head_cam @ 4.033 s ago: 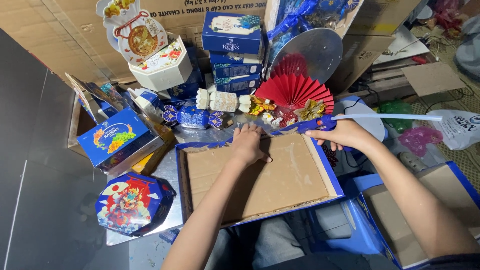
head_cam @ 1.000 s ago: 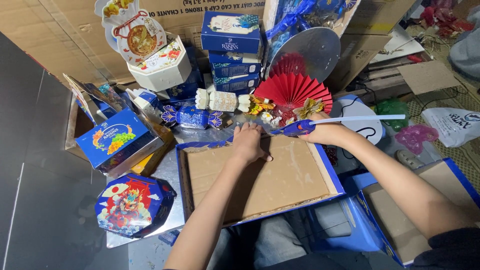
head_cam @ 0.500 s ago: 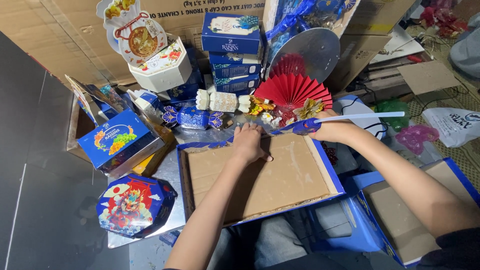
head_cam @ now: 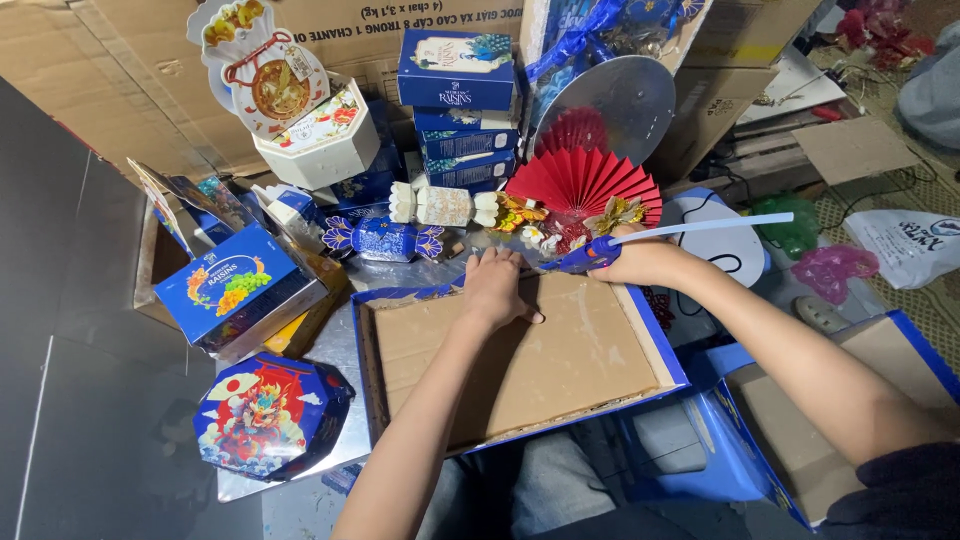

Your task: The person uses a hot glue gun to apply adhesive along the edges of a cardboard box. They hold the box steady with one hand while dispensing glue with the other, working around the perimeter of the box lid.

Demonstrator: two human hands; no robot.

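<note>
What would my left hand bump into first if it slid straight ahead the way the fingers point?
Probably the blue candy-shaped box, lying just past the tray rim beyond your left hand. Depth is hard to judge, so the white one behind could be close too.

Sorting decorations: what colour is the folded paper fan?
Red, the paper fan shows clearly in the head view.

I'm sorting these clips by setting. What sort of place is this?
Probably a small gift-packing workshop: a glue gun in the right hand, an open cardboard tray under the left hand, stacked gift boxes behind.
</note>
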